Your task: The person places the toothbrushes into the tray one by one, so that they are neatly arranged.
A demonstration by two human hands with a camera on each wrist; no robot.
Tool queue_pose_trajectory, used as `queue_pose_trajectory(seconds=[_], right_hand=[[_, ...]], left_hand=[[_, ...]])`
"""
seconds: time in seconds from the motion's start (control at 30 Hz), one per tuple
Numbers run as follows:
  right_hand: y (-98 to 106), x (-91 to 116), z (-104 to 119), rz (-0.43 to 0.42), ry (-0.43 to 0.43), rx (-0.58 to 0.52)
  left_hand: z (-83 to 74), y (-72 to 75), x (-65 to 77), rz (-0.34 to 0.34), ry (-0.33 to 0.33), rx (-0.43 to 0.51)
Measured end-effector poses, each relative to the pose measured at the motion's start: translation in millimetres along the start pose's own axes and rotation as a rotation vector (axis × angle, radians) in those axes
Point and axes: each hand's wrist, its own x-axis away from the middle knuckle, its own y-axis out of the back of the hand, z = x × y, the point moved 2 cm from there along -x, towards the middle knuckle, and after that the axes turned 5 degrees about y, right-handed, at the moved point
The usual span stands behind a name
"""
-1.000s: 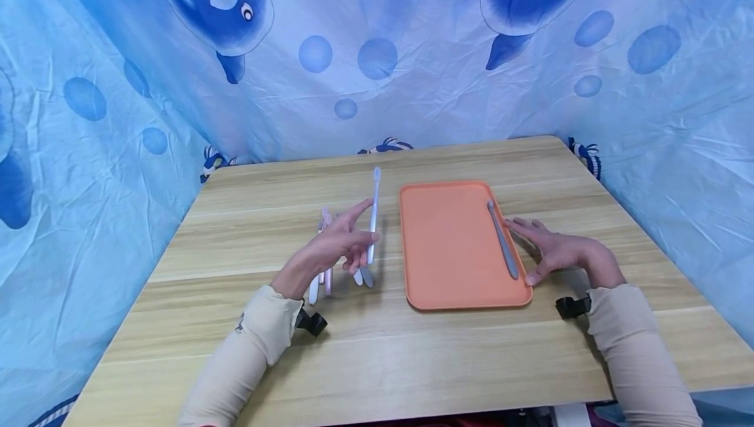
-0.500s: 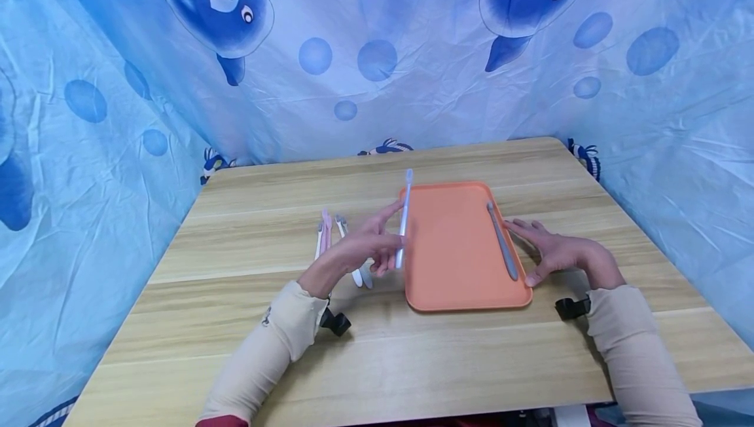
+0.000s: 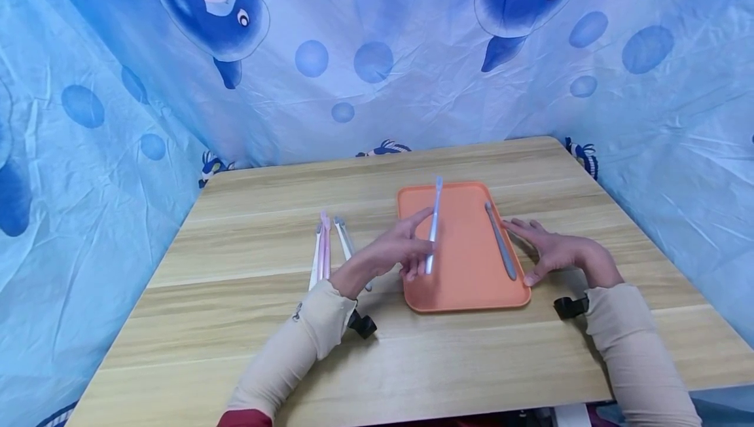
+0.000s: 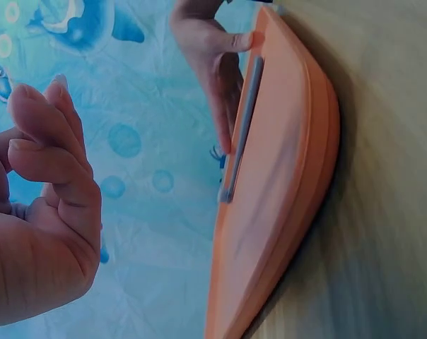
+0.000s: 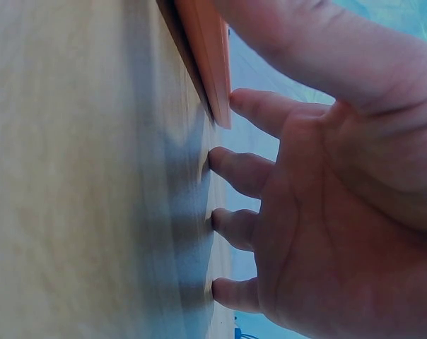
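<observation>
Over the left part of an orange tray (image 3: 465,289), my left hand (image 3: 400,250) pinches a pale blue-white toothbrush (image 3: 434,224), its head pointing away from me. In the left wrist view the left hand (image 4: 51,183) shows curled fingers, and the toothbrush is hidden there. My right hand (image 3: 554,250) rests at the tray's right edge, thumb and index finger at the rim. The right wrist view shows that hand's fingers (image 5: 245,173) spread, tips down by the table. A grey toothbrush (image 3: 501,241) lies in the tray along its right side.
Left of the tray, several toothbrushes lie on the wooden table (image 3: 235,322): pink ones (image 3: 325,243), a white one (image 3: 315,260) and others (image 3: 343,237) partly behind my left arm. A blue dolphin-print curtain (image 3: 377,106) surrounds the table's back and sides.
My left hand has carried the toothbrush rightward from beside the other toothbrushes to over the tray. The right hand has stayed at the tray's edge.
</observation>
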Motion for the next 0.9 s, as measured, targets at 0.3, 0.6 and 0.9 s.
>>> queue_pose_trajectory(seconds=[0.3,0.6,0.9], right_hand=[[0.1,-1.2,-0.2,0.001,-0.009,-0.002],[-0.5,-3.6,-1.6,0.004,-0.037,0.003],[-0.3,-2.2,-0.4,0.001,-0.034,0.015]], left_hand=[[0.7,-20.8,-20.1,0.026,0.041,0.021],[2.9,-36.7,-36.0,0.033,0.065,0.045],[4.4,-50.8,-49.7,0.013,0.088,0.068]])
